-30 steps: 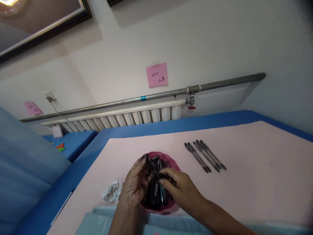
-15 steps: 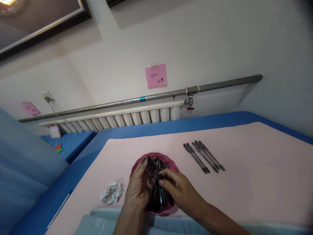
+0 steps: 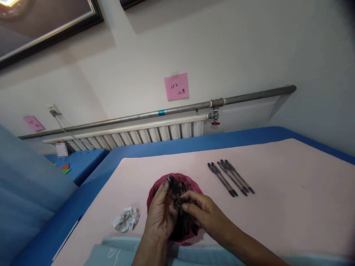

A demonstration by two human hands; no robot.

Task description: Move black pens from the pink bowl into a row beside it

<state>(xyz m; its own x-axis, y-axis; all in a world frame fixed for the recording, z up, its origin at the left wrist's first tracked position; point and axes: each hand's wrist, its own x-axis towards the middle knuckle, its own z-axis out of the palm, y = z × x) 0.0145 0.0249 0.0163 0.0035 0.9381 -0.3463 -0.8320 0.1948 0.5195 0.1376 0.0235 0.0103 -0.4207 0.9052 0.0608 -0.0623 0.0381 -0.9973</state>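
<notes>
Over a dark pink basket (image 3: pixel 151 192) with a wavy rim, my left hand (image 3: pixel 162 214) is closed around a dark pen (image 3: pixel 174 189) that slants up toward its fingertips. Dark smudges mark this hand's palm and fingers. My right hand (image 3: pixel 202 210) pinches the lower end of the same pen between thumb and forefinger. Several dark pens and pen parts (image 3: pixel 184 225) lie in the basket beneath both hands, partly hidden by them. Right of the basket, several capped pens (image 3: pixel 231 177) lie side by side on the pink sheet.
A crumpled, stained white tissue (image 3: pixel 127 219) lies left of the basket on the pink sheet (image 3: pixel 291 192). Light blue cloth (image 3: pixel 119 253) lies along the near edge. Behind the blue table edge (image 3: pixel 249 133) are a white radiator (image 3: pixel 155 133) and a metal pipe (image 3: pixel 249 96).
The pen between my hands shows more clearly, its upper end now by my left thumb. Both hands have shifted only slightly, and the loose pens in the basket appear rearranged.
</notes>
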